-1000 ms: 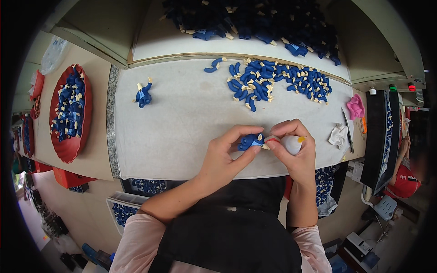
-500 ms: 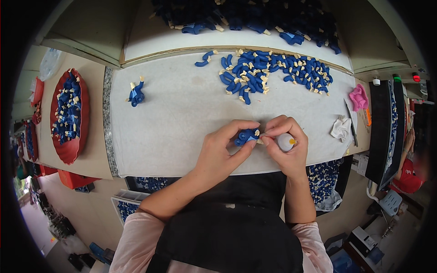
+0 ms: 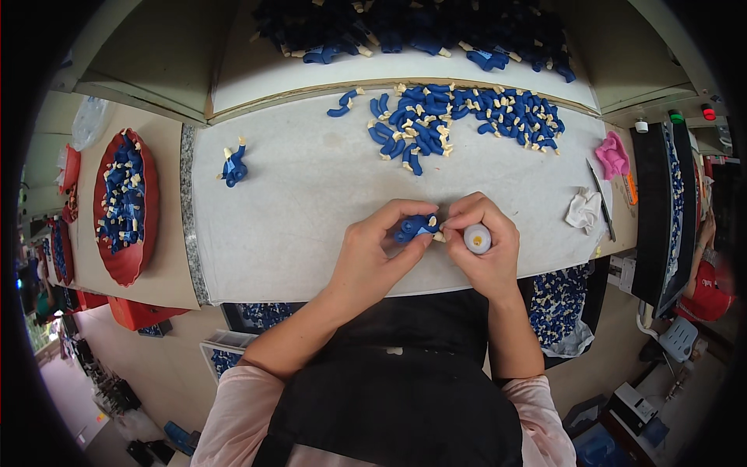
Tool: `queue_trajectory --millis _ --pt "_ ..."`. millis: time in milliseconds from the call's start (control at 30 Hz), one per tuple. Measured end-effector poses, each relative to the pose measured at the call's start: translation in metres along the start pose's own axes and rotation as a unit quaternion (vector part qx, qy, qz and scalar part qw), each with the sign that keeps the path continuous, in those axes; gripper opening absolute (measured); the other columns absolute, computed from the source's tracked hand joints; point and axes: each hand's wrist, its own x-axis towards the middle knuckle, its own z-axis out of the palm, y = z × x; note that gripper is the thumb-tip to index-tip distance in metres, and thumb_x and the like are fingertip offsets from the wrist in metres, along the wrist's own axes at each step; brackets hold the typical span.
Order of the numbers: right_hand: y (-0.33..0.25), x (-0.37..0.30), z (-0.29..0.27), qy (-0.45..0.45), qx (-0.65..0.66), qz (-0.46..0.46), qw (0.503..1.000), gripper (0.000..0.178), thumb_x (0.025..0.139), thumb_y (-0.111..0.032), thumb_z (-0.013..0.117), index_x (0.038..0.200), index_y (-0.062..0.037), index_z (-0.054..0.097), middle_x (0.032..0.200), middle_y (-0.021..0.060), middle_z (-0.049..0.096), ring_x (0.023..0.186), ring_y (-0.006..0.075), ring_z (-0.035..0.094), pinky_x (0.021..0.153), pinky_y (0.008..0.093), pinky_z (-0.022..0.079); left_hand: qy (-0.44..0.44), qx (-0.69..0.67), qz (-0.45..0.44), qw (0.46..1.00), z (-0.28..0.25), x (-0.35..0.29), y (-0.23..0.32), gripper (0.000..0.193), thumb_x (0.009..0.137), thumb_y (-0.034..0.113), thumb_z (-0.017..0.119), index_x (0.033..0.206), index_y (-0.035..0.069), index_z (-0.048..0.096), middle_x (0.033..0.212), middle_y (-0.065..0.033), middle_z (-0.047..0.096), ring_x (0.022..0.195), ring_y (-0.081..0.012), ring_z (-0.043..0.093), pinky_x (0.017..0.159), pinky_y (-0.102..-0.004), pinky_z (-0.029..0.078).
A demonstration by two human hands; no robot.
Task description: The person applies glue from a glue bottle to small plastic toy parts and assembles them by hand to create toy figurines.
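Over the near middle of the white-covered table point(image 3: 311, 163), my left hand point(image 3: 372, 251) is closed on a small blue toy figure body point(image 3: 412, 226) with cream parts, held between thumb and fingers. My right hand point(image 3: 498, 253) meets it from the right, its thumb and forefinger pinched close to the figure's cream end. A small white bottle point(image 3: 477, 239) with a yellowish tip is tucked in that same hand. Whether those fingertips also grip a small part is hidden. Beyond the hands lies a pile of blue arm pieces with cream hands point(image 3: 416, 124).
Another blue figure point(image 3: 233, 165) rests at the left. A red oval basket point(image 3: 146, 245) of blue parts stands farther left. At right are crumpled tissue point(image 3: 583, 210), a dark slim tool point(image 3: 604, 204) and pink cloth point(image 3: 613, 156). A shelf point(image 3: 233, 82) holding many figures borders the back.
The view has shifted slightly. Both hands stay together at the figure, and the bottle in my right hand has turned a little.
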Motion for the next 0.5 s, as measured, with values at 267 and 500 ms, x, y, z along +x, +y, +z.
queue_trajectory --millis 267,500 --pt "-0.0004 -0.0011 0.0031 0.023 0.024 0.013 0.999 0.015 0.063 0.009 0.059 0.072 -0.0012 0.054 0.076 0.0086 0.055 0.068 0.0144 0.054 0.061 0.0229 0.042 -0.002 -0.002 -0.002 1.0 -0.0007 0.0006 0.0014 0.027 0.075 -0.001 0.057 0.102 0.002 0.054 0.085 -0.0065 0.06 0.077 -0.0088 0.057 0.067 -0.0216 0.046" --pt "0.0003 -0.0001 0.0016 0.025 0.014 0.009 1.0 0.014 0.064 0.009 0.059 0.072 -0.0008 0.054 0.076 0.0084 0.055 0.068 0.0152 0.054 0.061 0.0234 0.042 0.002 -0.001 0.004 1.0 0.0003 0.0008 0.0008 0.027 0.075 0.0 0.058 0.102 0.003 0.054 0.084 -0.0057 0.06 0.077 -0.009 0.057 0.067 -0.0218 0.047"
